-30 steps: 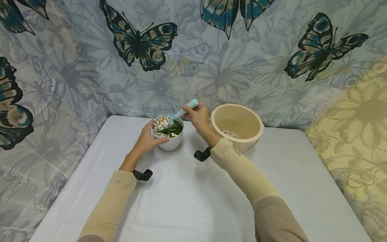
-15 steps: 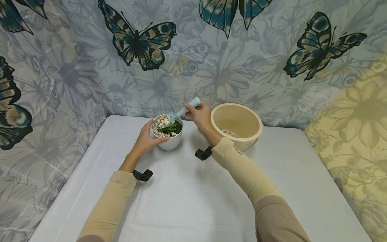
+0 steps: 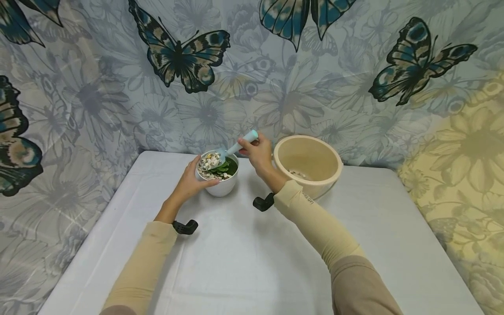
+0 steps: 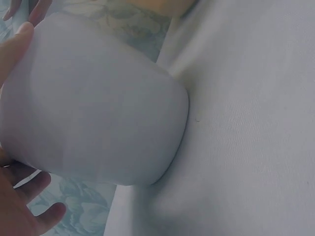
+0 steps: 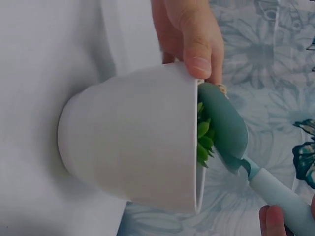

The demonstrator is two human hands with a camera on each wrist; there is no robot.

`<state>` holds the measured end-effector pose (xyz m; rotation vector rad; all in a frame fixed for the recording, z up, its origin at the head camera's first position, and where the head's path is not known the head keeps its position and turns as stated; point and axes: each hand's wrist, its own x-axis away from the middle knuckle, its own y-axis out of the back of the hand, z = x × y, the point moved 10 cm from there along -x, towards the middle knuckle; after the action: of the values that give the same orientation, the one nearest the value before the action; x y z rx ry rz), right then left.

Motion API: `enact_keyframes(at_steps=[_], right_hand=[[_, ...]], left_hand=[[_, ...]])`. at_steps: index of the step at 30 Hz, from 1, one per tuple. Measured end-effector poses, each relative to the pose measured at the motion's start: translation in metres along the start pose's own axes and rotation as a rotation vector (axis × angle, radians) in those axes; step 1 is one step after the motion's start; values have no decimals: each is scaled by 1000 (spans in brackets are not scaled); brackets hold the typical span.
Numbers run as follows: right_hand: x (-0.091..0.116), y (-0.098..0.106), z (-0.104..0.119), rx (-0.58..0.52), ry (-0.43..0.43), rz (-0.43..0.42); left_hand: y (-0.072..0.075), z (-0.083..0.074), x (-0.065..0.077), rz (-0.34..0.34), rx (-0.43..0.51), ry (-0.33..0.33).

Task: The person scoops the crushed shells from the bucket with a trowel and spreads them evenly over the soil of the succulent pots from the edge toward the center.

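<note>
A white flowerpot point(image 3: 221, 189) stands on the table with a green succulent point(image 5: 203, 142) and pale pebbles inside. My left hand point(image 3: 190, 180) holds the pot's left side, thumb at the near rim and fingers round the far side. In my right hand point(image 3: 259, 154) I grip the handle of a small light-blue trowel point(image 3: 241, 145). Its blade lies over the pot's opening, loaded with whitish pebbles point(image 3: 211, 160), and the handle slopes up to the right. In the right wrist view, the underside of the blade is just above the leaves; part of the plant is hidden behind it.
Right of the pot stands a large beige tub point(image 3: 315, 189), with a few pebbles at its bottom; my right forearm passes in front of it. A white cloth covers the table point(image 3: 244, 262). A butterfly-patterned curtain point(image 3: 244, 87) hangs close behind.
The trowel's handle and my right hand rose slightly, then came back down a little. My left hand and the pot have stayed in place.
</note>
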<state>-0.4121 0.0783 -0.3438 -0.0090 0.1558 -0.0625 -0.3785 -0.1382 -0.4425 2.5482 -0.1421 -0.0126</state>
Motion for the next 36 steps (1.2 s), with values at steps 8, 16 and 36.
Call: enact_keyframes(at_steps=[8, 16, 36], right_hand=[[-2, 3, 5, -27, 8, -22], [2, -4, 11, 13, 94, 35], [3, 0, 4, -15, 58, -12]], left_hand=[[0, -3, 4, -45, -3, 2], [1, -8, 6, -63, -45, -25], [0, -2, 7, -46, -19, 2]])
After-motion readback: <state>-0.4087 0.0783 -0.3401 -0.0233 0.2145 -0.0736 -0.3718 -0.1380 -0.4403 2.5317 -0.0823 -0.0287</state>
